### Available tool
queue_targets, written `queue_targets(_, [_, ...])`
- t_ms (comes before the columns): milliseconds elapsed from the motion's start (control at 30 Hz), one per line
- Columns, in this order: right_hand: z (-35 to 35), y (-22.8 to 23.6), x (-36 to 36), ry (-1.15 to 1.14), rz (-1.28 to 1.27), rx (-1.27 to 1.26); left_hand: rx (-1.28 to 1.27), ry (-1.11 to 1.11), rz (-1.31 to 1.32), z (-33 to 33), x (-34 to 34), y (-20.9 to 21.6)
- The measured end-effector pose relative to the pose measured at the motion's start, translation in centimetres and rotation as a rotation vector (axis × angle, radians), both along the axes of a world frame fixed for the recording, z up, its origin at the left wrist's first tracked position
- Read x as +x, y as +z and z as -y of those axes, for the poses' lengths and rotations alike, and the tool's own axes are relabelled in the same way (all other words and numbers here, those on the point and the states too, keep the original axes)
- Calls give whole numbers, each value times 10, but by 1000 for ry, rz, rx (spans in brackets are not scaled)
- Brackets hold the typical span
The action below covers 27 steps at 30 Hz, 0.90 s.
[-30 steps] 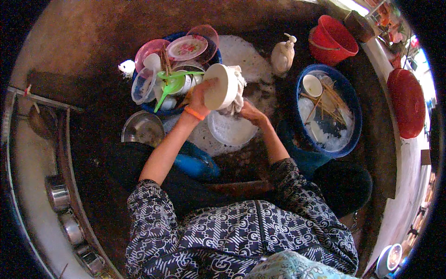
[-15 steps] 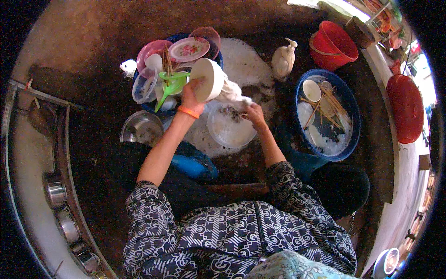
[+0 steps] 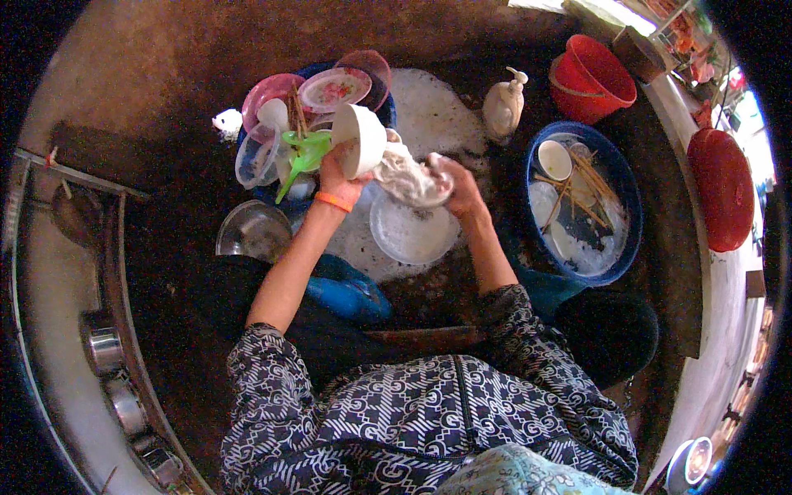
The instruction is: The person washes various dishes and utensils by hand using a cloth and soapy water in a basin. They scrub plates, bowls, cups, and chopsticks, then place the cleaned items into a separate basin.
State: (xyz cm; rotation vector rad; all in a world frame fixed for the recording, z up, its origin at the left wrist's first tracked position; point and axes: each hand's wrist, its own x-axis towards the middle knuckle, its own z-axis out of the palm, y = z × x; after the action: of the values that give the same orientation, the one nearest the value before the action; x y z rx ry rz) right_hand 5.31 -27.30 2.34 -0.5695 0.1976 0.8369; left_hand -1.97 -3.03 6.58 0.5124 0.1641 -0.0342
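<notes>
1. Our left hand (image 3: pixel 340 175) is curling around the bowl (image 3: pixel 360 140), gripping it tilted, just right of the green scoop (image 3: pixel 308 153).
2. Our right hand (image 3: pixel 460 191) is closing partway on the cloth (image 3: pixel 403 175), its fingers blurring.
3. Since a second ago, we're shifting the bowl leftward and spreading our hands; the cloth is now bridging them rather than bunching at the rim.

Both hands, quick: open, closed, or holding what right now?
Left hand: closed on a white bowl.
Right hand: holding one end of the whitish cloth; fingers slightly blurred.
</notes>
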Motion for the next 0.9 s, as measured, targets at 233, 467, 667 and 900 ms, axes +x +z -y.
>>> queue_targets(233, [-13, -14, -22, 586, 672, -252, 222, 100, -76, 25, 0, -8])
queue_targets(467, [-8, -35, -20, 581, 757, -88, 896, 115, 155, 4, 9, -35])
queue_targets(667, [-19, -32, -28, 477, 678, -15, 690, 101, 66, 3, 5, -24])
queue_targets(900, [-21, -17, -25, 472, 588, -199, 281, 105, -86, 15, -5, 4])
